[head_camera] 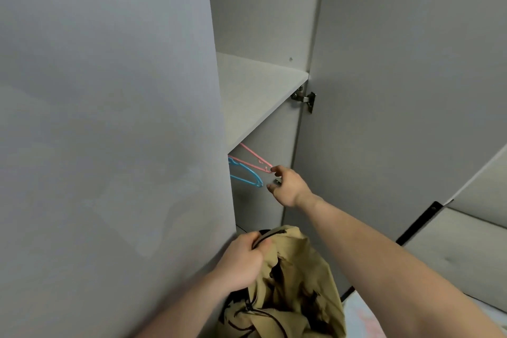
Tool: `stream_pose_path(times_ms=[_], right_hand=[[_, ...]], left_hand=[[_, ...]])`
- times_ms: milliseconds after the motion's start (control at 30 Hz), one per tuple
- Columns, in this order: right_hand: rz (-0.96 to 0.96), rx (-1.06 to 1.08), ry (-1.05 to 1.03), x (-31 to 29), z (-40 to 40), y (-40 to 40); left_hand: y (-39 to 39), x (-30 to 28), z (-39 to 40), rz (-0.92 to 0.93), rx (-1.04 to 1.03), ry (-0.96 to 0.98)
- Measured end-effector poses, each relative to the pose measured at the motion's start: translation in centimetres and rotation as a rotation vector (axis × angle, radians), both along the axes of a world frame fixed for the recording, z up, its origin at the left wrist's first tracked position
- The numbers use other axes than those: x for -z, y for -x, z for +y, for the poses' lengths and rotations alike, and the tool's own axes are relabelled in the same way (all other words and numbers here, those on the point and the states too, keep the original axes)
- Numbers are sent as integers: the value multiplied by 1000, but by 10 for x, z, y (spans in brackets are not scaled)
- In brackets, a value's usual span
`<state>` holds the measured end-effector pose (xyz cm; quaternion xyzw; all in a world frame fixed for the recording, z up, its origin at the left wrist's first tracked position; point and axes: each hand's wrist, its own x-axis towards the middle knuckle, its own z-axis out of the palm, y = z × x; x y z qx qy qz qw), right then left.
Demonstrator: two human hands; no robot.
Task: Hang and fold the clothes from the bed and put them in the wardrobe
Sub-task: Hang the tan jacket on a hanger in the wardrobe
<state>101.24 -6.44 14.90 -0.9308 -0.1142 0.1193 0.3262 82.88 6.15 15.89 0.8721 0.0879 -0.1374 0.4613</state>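
Wardrobe (109,118) is open in front of me, with its shelf (255,90) above the hanging space. My left hand (241,261) grips the tan jacket (288,296), bunched low by the opening. My right hand (288,186) touches the tip of a pink hanger (252,163), fingers loose, with a blue hanger (247,177) just below it.

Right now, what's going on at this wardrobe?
A person is getting ready to hang a garment. The left hand grips a tan jacket by its collar, low in front of the open wardrobe. The right hand reaches in under the shelf, fingertips at the tip of a pink hanger. A blue hanger hangs just beside it. The jacket is not yet on any hanger.
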Motion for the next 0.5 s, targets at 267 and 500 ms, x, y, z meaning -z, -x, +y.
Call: stream_pose_path(times_ms=[267, 500], right_hand=[[2, -82, -24, 24, 45, -30], [-72, -112, -13, 26, 66, -30]], left_hand=[[-10, 21, 9, 44, -74, -10], [-9, 19, 9, 31, -80, -22]])
